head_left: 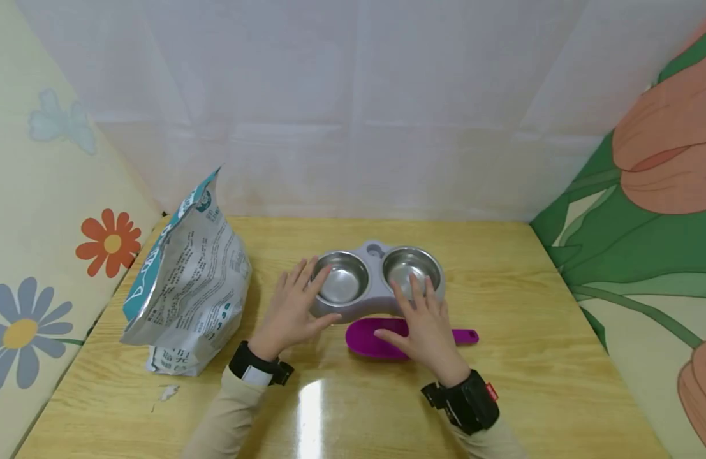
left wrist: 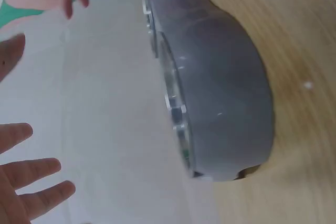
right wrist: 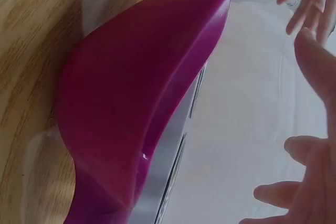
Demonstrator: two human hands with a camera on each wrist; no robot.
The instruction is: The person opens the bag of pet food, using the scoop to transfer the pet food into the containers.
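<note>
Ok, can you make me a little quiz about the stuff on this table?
1. True or false: both steel bowls in the grey double feeder are empty.
2. What colour is the scoop lying in front of the feeder? A) green B) purple C) yellow
3. Fill in: the crinkled bag stands beside the person's ____ hand.

Key
1. True: both bowls show bare metal.
2. B, purple. It lies on the wooden table, partly under the right hand.
3. Left. The left hand hovers with straight fingers at the feeder's left end, holding nothing.
</note>
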